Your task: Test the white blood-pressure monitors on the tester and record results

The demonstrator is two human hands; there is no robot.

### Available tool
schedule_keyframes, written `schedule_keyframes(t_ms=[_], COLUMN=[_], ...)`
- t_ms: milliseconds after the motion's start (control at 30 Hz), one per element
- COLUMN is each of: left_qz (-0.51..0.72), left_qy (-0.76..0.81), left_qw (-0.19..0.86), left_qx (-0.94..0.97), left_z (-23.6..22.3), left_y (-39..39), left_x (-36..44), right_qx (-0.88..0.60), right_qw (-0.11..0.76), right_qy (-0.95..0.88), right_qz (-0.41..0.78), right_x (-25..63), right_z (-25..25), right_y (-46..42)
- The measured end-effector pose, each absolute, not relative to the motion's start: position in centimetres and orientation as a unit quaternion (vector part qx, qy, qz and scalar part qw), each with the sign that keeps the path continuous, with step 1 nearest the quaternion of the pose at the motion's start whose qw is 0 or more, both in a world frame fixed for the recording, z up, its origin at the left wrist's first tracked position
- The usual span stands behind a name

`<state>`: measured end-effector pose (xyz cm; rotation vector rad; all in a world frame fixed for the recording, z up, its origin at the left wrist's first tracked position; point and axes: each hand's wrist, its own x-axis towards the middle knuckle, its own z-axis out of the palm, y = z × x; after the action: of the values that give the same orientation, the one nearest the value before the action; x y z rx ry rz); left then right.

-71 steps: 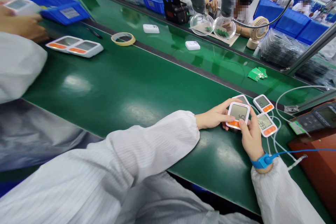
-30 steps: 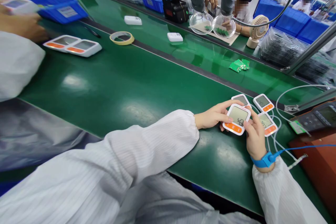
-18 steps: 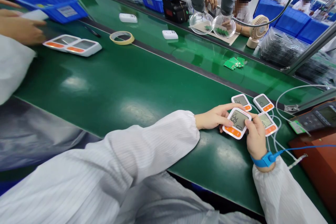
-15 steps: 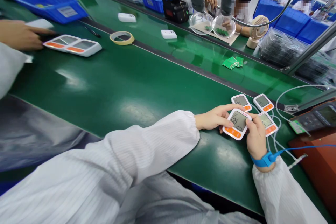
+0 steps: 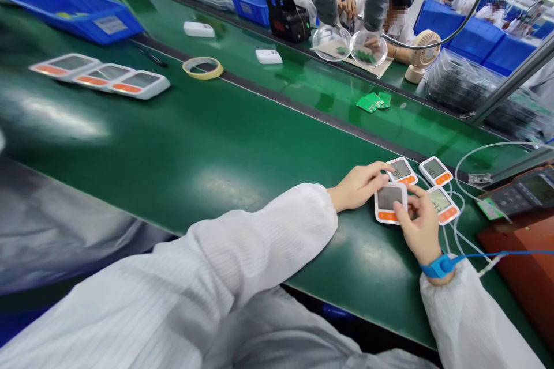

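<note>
In my right hand [image 5: 418,222] is a small white digital meter [image 5: 390,216] with orange buttons. My thumb lies over its screen, which looks grey with no clear digits. My left hand [image 5: 357,185] has its fingers stretched out, the index fingertip at a second such meter [image 5: 401,170] just behind. The left thumb side is close to the held meter's upper edge; contact there is unclear. Two more meters lie to the right, one at the back [image 5: 435,170] and one beside my right fingers [image 5: 444,205], both with digits showing.
White cables [image 5: 462,207] run by the meters toward an orange-brown instrument [image 5: 519,253]. A blue cord joins my wrist strap [image 5: 438,267]. Further left are a tape roll [image 5: 202,68], a row of meters [image 5: 101,76] and a blue tray [image 5: 82,11]. Green circuit boards [image 5: 373,102] lie beyond.
The held meter has turned more upright and its digits have gone from view. My left fingers have moved off it to the meter behind. At far left, another person's hand has withdrawn, leaving a third meter in the row.
</note>
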<state>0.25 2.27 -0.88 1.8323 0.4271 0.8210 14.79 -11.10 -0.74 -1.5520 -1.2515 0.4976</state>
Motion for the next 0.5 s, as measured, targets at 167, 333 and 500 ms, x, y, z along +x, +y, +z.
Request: schedule_keyframes(t_ms=[167,333,500], left_qz=[0.398,0.397,0.385], left_qy=[0.259,0.293,0.326], left_qw=[0.476,0.457,0.458], left_qx=[0.740,0.740,0.732], left_z=[-1.1,-1.4,-1.9], left_y=[4.8,7.2,9.2], left_x=[0.6,0.7,0.6], right_qx=[-0.688,-0.713,-0.715], right_qw=[0.439,0.431,0.472], right_qy=[-0.557,-0.553,-0.488], right_qz=[0.156,0.025,-0.166], right_x=[15.3,16.9,19.2], right_z=[-0.7,0.3,2.5], right_y=[-11.0,-10.8,-13.8])
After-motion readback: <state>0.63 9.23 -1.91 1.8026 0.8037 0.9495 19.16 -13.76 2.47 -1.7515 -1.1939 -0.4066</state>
